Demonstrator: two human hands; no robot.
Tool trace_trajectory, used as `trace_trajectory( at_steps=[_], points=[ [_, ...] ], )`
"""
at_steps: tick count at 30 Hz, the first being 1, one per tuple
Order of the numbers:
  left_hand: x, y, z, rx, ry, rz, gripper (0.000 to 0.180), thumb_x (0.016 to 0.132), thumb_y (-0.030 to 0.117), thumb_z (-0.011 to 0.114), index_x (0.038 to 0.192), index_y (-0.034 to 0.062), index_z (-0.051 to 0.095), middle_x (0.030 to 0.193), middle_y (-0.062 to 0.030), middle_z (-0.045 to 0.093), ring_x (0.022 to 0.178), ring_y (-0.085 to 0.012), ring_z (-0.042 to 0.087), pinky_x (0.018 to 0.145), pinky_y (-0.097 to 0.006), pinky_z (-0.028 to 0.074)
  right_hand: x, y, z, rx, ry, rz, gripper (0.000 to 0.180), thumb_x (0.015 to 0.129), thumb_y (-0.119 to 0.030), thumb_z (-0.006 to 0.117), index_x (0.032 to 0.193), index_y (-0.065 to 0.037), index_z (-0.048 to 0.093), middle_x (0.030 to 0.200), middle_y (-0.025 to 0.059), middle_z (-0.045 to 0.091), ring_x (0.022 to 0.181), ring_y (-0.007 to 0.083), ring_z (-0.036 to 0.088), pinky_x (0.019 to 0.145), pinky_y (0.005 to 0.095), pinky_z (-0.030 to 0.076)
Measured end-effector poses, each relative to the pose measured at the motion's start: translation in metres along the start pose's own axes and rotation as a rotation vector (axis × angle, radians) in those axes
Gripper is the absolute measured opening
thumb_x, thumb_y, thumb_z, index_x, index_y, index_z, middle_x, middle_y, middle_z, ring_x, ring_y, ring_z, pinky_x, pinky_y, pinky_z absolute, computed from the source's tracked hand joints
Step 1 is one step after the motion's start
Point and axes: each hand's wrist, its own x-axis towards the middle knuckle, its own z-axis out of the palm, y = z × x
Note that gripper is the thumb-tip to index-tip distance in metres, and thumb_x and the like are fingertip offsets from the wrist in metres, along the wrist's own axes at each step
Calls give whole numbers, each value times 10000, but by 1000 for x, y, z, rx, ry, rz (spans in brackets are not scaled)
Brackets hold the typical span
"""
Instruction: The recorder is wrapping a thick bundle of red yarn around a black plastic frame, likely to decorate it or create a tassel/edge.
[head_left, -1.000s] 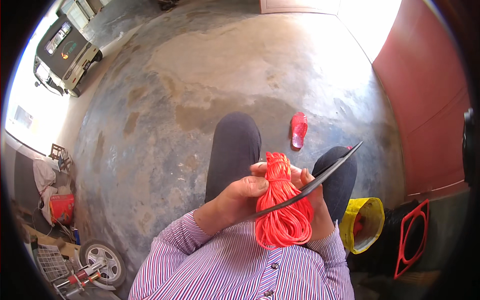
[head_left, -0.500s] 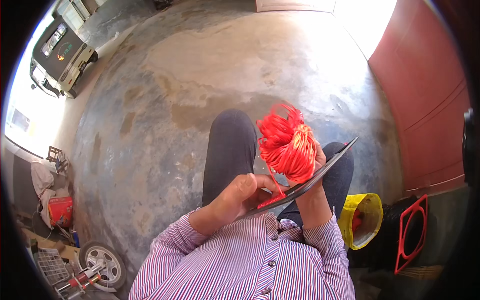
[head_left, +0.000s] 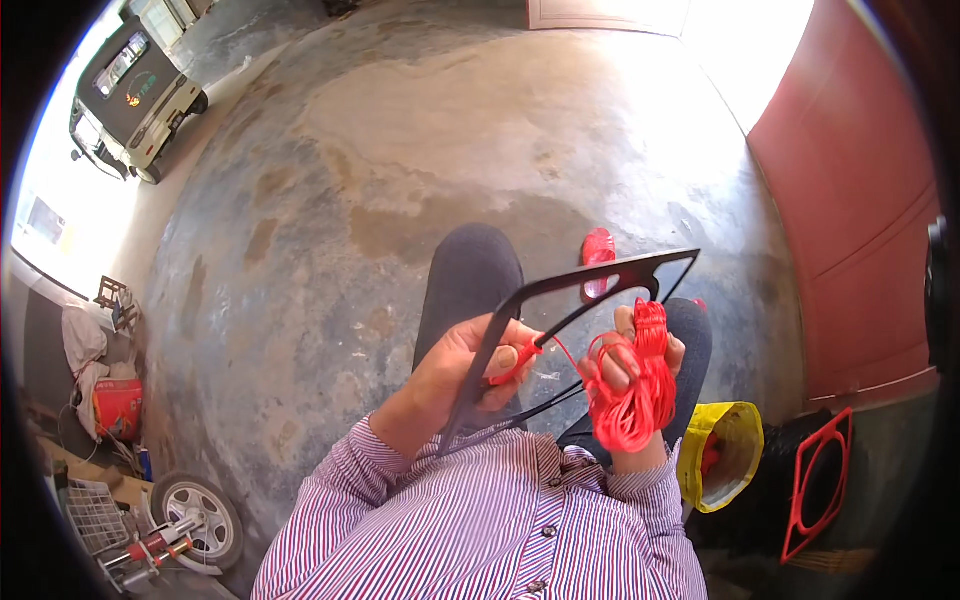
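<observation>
My left hand (head_left: 462, 355) is closed around a bar of a thin black frame (head_left: 555, 281) with a rounded opening. Red cord is wound tightly over that bar in a short wrapped section (head_left: 517, 362), partly covered by the fingers. My right hand (head_left: 622, 352), just right of the frame, has its fingers wrapped round a looped hank of red cord (head_left: 638, 408). One strand runs from the hank to the wrapped bar. The frame is tilted above my lap, its far corner reaching past my right hand.
Beyond my right knee a red slipper (head_left: 598, 248) shows on the floor. A yellow-rimmed container (head_left: 688, 470) with red material inside stands at my right, beside a red frame (head_left: 797, 490) with a round opening. A wheel (head_left: 232, 530) lies lower left; a three-wheeled vehicle (head_left: 125, 85) is far left.
The frame has turned from nearly edge-on to show its opening. My right hand has come out from behind it, and the cord hank has moved down and right with that hand.
</observation>
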Motion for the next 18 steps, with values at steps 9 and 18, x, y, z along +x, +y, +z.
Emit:
trace_trajectory(
  at_steps=[9,18],
  points=[
    [-2,5,-11,4,93,4,326,896,223,731,1122,23,605,835,-94,618,516,-107,509,435,-224,354,0,-2,67,-419,15,-320,406,895,-356,474,1117,-16,497,753,146,601,677,294,591,934,500,456],
    [6,-1,-12,-18,40,57,344,920,198,707,1200,53,568,845,-94,623,520,-115,537,413,-232,364,-16,21,58,-561,76,-74,454,815,-380,575,1090,-30,490,680,154,597,599,264,592,790,453,493]
  ],
)
